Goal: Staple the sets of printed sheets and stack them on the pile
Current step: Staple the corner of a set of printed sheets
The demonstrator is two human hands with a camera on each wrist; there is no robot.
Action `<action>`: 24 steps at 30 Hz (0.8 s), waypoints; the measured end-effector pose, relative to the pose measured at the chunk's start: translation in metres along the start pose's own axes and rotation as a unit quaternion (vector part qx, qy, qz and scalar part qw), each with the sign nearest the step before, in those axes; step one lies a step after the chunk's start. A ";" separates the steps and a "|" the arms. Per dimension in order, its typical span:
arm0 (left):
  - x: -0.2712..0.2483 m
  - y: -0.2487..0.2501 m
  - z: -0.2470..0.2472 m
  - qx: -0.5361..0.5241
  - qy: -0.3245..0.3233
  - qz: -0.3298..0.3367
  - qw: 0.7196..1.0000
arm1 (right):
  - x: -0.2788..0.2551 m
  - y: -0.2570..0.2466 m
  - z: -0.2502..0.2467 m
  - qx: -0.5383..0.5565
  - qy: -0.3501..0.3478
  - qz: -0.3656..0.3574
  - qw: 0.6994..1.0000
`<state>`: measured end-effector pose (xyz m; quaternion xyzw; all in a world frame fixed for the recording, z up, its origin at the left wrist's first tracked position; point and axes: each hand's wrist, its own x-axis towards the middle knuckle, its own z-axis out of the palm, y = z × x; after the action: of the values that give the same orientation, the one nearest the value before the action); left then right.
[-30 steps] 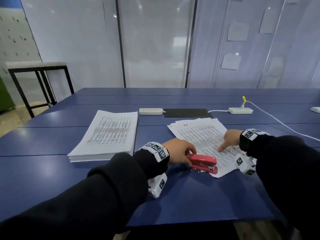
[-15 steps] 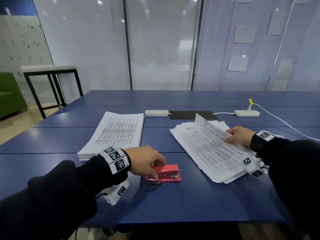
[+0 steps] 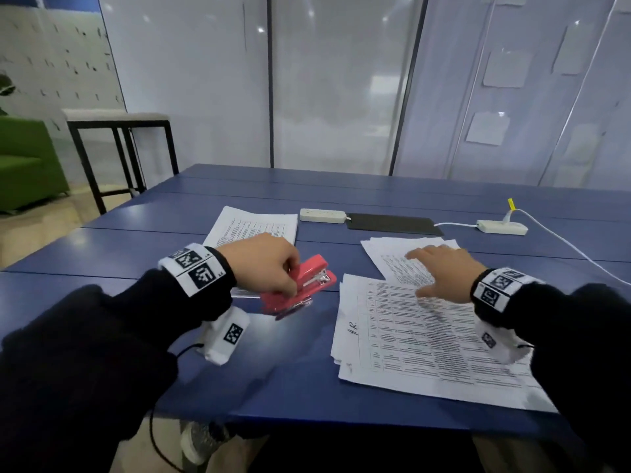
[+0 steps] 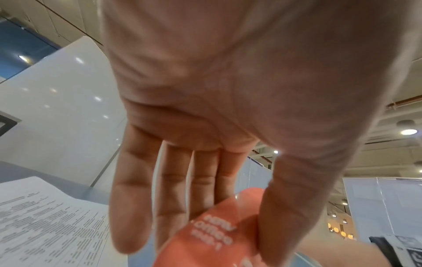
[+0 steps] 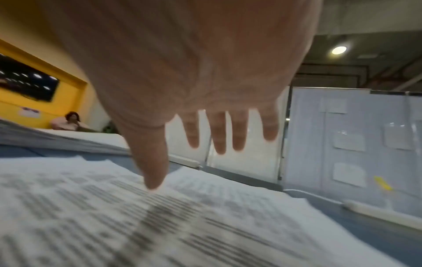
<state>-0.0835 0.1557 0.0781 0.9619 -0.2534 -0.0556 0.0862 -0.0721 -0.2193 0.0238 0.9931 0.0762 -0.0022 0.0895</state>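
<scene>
My left hand (image 3: 290, 278) grips a red stapler (image 3: 309, 283) and holds it tilted just above the blue table (image 3: 273, 377). In the left wrist view the thumb and fingers pinch the stapler (image 4: 210, 238). A set of printed sheets (image 3: 426, 346) lies in front of me at the right, near the table's front edge. My right hand (image 3: 430, 264) is spread flat over its far end, the thumb (image 5: 155, 180) down at the paper. More loose sheets (image 3: 386, 250) lie behind it. The pile (image 3: 252, 227) sits at the back left, partly hidden by my left hand.
Two white power strips (image 3: 322, 215) (image 3: 502, 227) and a black pad (image 3: 392, 223) lie along the table's middle. A white cable (image 3: 573, 254) runs off to the right. A black-framed stool (image 3: 119, 121) and a green sofa (image 3: 27, 165) stand beyond the left edge.
My left hand has lifted the stapler off the table and tilted it. My right hand has laid a set of sheets flat in front of me and opened over it.
</scene>
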 end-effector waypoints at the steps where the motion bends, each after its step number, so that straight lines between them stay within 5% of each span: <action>1: 0.004 0.002 0.004 0.000 0.003 -0.003 1.000 | 0.002 -0.014 0.001 0.050 -0.001 -0.028 0.998; 3: 0.014 0.006 0.015 -0.005 0.016 -0.008 1.000 | 0.002 -0.043 0.003 0.148 -0.076 -0.074 0.983; 6: 0.031 0.015 0.029 -0.029 0.049 -0.005 0.998 | 0.002 -0.069 0.014 0.149 -0.152 -0.114 0.970; 12: 0.070 0.037 0.050 -0.065 0.067 0.004 0.996 | -0.001 -0.059 0.020 0.223 -0.137 -0.107 0.959; 16: 0.088 0.056 0.064 -0.054 0.045 0.016 0.997 | -0.003 -0.035 0.035 0.414 -0.111 -0.058 0.902; 19: 0.098 0.065 0.067 -0.056 0.033 0.018 0.998 | -0.006 -0.022 0.045 0.431 -0.080 -0.011 0.899; 24: 0.104 0.073 0.066 -0.029 0.009 0.047 0.998 | -0.010 -0.016 0.050 0.475 -0.095 -0.036 0.874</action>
<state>-0.0381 0.0323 0.0214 0.9467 -0.2954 -0.0497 0.1188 -0.0837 -0.2142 -0.0281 0.9074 0.0932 -0.1354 -0.3867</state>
